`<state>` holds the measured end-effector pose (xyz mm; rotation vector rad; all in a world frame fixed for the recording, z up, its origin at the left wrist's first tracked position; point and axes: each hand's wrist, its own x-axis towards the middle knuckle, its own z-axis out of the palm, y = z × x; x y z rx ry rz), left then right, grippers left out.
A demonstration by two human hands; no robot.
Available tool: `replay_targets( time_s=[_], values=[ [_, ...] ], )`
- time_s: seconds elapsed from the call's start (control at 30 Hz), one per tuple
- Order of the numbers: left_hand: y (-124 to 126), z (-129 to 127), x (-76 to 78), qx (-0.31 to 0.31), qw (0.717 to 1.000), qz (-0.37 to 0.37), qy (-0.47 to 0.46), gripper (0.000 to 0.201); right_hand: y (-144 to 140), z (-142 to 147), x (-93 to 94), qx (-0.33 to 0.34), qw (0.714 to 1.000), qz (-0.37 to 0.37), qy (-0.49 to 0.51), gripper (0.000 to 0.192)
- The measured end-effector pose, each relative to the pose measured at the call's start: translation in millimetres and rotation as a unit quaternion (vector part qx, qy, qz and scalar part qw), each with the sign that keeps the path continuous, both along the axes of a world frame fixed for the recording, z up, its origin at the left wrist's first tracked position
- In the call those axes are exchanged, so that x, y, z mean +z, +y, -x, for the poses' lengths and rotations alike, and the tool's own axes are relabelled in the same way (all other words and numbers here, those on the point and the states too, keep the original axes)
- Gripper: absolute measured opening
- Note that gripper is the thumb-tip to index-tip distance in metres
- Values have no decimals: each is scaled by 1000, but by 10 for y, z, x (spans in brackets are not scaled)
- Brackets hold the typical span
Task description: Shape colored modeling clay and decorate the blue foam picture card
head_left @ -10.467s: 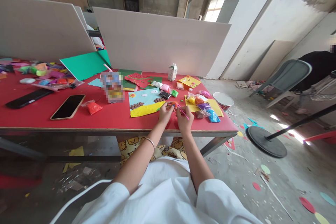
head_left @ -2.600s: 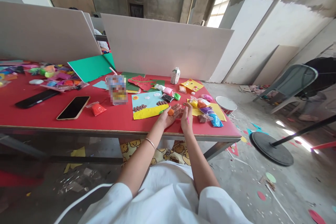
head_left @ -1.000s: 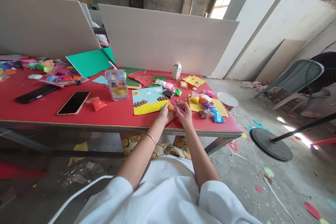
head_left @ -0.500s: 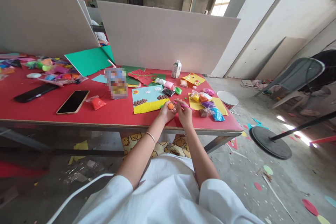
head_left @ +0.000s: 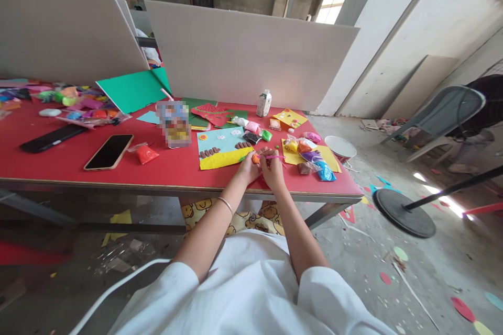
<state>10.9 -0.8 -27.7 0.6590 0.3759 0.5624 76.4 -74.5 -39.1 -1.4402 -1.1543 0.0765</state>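
Note:
My left hand [head_left: 249, 168] pinches a small orange clay ball [head_left: 255, 158] just above the red table [head_left: 173, 170] near its front edge. Close beside it, my right hand [head_left: 272, 169] grips a thin pink stick [head_left: 275, 156] whose tip lies against the ball. Left of both hands lies a blue and yellow craft card [head_left: 220, 148] with brown clay pieces on it. To the right, small bags of coloured clay [head_left: 310, 159] rest on a yellow sheet [head_left: 328, 159].
A phone [head_left: 109, 151] and an orange clay bag [head_left: 145, 154] lie at the left, a dark remote [head_left: 49, 138] further out. A white bottle [head_left: 266, 103], green paper [head_left: 133, 93] and white boards [head_left: 243, 55] stand behind. A round tin [head_left: 340, 147] sits at the table's right edge.
My left palm lay open with the ball on it 2.6 s ago; now its fingers pinch the ball. The pink stick has swung level against the ball.

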Motion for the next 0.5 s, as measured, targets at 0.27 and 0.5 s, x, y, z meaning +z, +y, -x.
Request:
replay_targets(
  time_s=[0.27, 0.5],
  values=[
    [-41, 26, 58, -2, 998, 60, -10, 33, 5, -3, -8, -8, 1000, 18, -21, 7],
    [22, 16, -66, 3, 998, 58, -35, 27, 6, -7, -7, 10, 999, 29, -41, 5]
  ],
)
